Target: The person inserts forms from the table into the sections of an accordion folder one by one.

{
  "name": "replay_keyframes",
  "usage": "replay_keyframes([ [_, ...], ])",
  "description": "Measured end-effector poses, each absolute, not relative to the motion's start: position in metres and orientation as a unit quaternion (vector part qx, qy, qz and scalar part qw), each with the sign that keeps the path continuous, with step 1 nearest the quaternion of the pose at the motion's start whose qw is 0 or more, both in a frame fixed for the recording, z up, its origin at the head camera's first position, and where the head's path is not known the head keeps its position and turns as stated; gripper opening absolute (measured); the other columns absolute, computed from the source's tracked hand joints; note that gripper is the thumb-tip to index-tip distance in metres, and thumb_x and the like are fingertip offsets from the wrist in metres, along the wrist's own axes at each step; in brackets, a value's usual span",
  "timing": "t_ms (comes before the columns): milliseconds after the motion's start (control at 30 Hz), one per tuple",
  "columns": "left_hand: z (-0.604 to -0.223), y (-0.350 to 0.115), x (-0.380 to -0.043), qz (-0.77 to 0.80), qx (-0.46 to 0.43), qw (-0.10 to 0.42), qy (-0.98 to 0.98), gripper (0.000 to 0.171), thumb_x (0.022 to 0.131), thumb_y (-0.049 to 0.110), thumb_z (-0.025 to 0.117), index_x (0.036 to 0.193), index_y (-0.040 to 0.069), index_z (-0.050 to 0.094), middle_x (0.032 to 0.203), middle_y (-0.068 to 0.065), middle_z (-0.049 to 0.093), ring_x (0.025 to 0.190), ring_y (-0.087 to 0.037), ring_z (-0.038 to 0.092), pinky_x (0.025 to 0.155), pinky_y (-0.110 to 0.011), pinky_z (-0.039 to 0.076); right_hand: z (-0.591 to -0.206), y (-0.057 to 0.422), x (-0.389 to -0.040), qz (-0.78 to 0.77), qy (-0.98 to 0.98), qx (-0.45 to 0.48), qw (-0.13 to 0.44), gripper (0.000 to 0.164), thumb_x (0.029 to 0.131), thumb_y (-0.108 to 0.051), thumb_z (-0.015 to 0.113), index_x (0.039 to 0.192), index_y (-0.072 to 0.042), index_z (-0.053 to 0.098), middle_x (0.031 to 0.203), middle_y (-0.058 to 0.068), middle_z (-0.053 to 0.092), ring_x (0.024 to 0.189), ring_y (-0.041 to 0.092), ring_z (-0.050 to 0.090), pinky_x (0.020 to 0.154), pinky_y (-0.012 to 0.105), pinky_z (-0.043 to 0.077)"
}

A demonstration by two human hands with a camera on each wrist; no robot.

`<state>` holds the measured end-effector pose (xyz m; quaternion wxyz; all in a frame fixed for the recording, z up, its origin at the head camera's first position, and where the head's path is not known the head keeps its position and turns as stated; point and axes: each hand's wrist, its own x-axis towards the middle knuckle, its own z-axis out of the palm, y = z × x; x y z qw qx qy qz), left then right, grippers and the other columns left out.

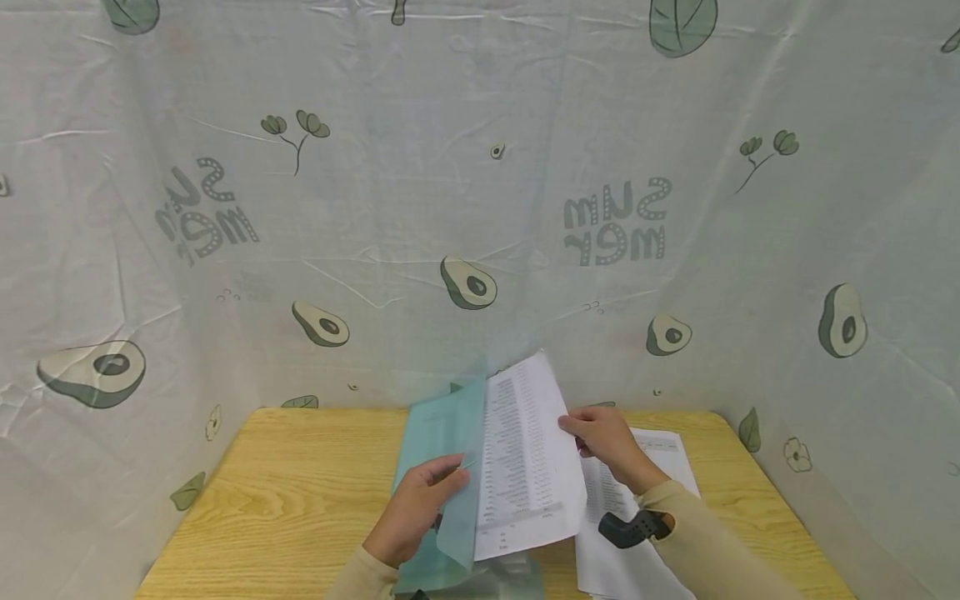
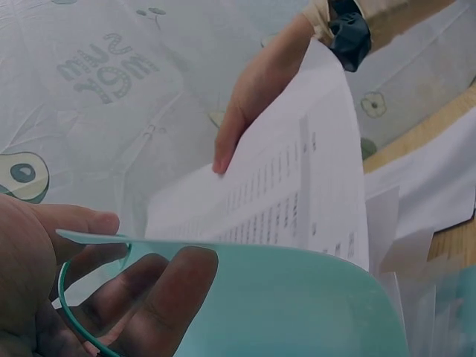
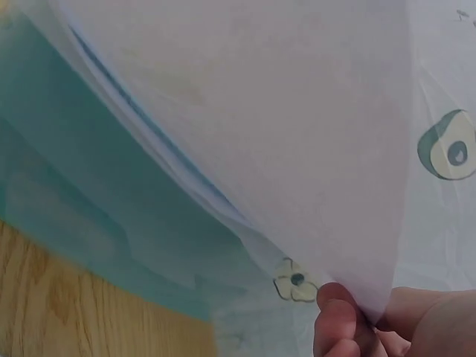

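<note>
A translucent teal folder (image 1: 438, 425) stands partly open above the table. My left hand (image 1: 416, 508) grips its cover near the edge; a thin green elastic band (image 2: 71, 301) loops by those fingers in the left wrist view. My right hand (image 1: 609, 442) pinches the right edge of a printed sheet of paper (image 1: 528, 467), tilted up beside the folder's cover. In the right wrist view the plain back of the paper (image 3: 260, 97) shows, its corner between thumb and fingers. Whether one sheet or more is held, I cannot tell.
More printed papers (image 1: 633, 558) lie on the wooden table (image 1: 300, 492) at the right, partly beneath my right forearm. A patterned curtain (image 1: 525, 208) with avocados hangs behind the table and along both sides. A dark band (image 1: 636, 528) is around my right wrist.
</note>
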<state>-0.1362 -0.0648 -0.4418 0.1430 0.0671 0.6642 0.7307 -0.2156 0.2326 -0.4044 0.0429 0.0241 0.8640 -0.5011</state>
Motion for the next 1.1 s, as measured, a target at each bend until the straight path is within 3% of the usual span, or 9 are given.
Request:
replay_keyframes([
  [567,-0.441,-0.064,-0.137,0.725,0.058,0.14,0.672,0.051,0.104,0.032,0.064,0.145,0.003,0.058,0.131,-0.018,0.067,0.087,-0.015,0.069,0.054,-0.023,0.049,-0.423,0.201,-0.222,-0.512,0.858,0.015,0.036,0.014,0.096,-0.011,0.069,0.096,0.002,0.074,0.071,0.004,0.061,0.061,0.014,0.055,0.057,0.025,0.049],
  [800,-0.44,-0.062,-0.137,0.716,0.056,0.135,0.682,0.049,0.104,0.032,0.065,0.143,0.003,0.06,0.133,-0.018,0.066,0.084,-0.013,0.066,0.053,-0.022,0.044,-0.425,0.189,-0.22,-0.521,0.853,-0.003,0.045,0.014,0.096,-0.011,0.069,0.098,0.002,0.074,0.07,0.004,0.061,0.06,0.013,0.055,0.057,0.026,0.049],
  [1100,-0.44,-0.061,-0.136,0.715,0.055,0.135,0.683,0.05,0.104,0.032,0.065,0.143,0.003,0.06,0.134,-0.018,0.065,0.091,-0.016,0.068,0.057,-0.025,0.05,-0.429,0.181,-0.214,-0.514,0.855,-0.017,0.059,0.016,0.099,-0.014,0.066,0.099,0.0,0.073,0.075,0.005,0.064,0.06,0.015,0.057,0.056,0.028,0.046],
])
